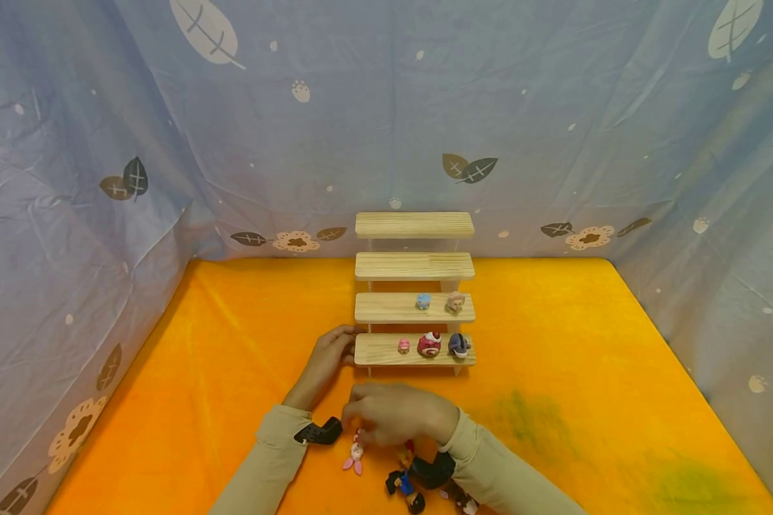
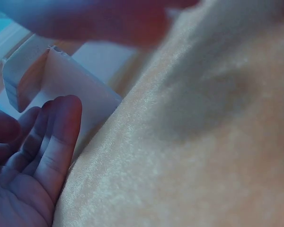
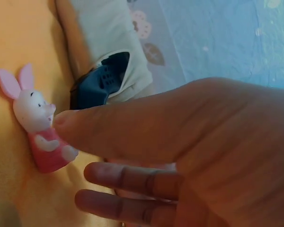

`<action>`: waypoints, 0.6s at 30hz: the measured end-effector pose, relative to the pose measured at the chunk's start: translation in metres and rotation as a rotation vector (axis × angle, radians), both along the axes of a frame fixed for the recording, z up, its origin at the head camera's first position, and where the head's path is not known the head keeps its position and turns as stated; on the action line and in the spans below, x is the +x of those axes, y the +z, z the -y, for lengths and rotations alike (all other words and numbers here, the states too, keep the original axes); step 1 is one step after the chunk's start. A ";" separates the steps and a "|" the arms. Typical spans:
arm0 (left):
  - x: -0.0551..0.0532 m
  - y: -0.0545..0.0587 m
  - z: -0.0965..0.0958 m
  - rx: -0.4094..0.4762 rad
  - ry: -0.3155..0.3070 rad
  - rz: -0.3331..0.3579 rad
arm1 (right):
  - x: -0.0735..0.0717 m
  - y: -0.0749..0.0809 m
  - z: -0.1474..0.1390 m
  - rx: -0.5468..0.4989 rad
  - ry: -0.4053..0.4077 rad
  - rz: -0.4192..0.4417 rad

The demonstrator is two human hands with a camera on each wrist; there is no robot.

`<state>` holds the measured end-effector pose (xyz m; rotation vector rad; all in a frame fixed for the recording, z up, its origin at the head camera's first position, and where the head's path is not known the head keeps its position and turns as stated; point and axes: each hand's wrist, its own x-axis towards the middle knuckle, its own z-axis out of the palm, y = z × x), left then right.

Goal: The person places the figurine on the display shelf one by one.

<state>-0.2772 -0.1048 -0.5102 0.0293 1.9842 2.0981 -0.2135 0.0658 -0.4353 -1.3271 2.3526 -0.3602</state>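
My left hand is at the left end of the lowest step of a wooden tiered shelf. In the left wrist view its fingers are loosely extended beside the white side support; contact is hard to tell. My right hand hovers low in front of the shelf, over a pink piglet figurine lying on the orange cloth. The right wrist view shows the thumb beside the piglet figurine's snout, with the other fingers apart and nothing gripped.
The lowest step carries a small pink figure, a cake-roll figure and a grey donkey figure. Above stand a blue figure and a beige one. A blue-clothed figure and others lie by my right wrist.
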 end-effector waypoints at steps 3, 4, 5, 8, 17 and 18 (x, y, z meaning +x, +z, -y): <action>0.000 -0.001 0.000 -0.004 0.008 0.011 | 0.001 -0.003 0.001 0.018 -0.010 -0.002; 0.000 -0.001 0.000 -0.010 0.009 0.009 | 0.001 -0.003 0.001 0.024 -0.012 -0.002; 0.000 -0.001 0.000 -0.011 0.011 0.013 | 0.001 -0.004 0.001 0.027 -0.011 -0.006; 0.000 -0.001 -0.001 -0.022 0.015 0.013 | 0.002 -0.005 0.002 0.039 -0.010 -0.024; -0.001 -0.001 -0.001 -0.008 0.035 0.031 | 0.002 -0.006 0.005 0.093 0.003 -0.062; -0.001 -0.002 -0.001 -0.007 0.034 0.032 | 0.003 -0.006 0.005 0.096 0.007 -0.063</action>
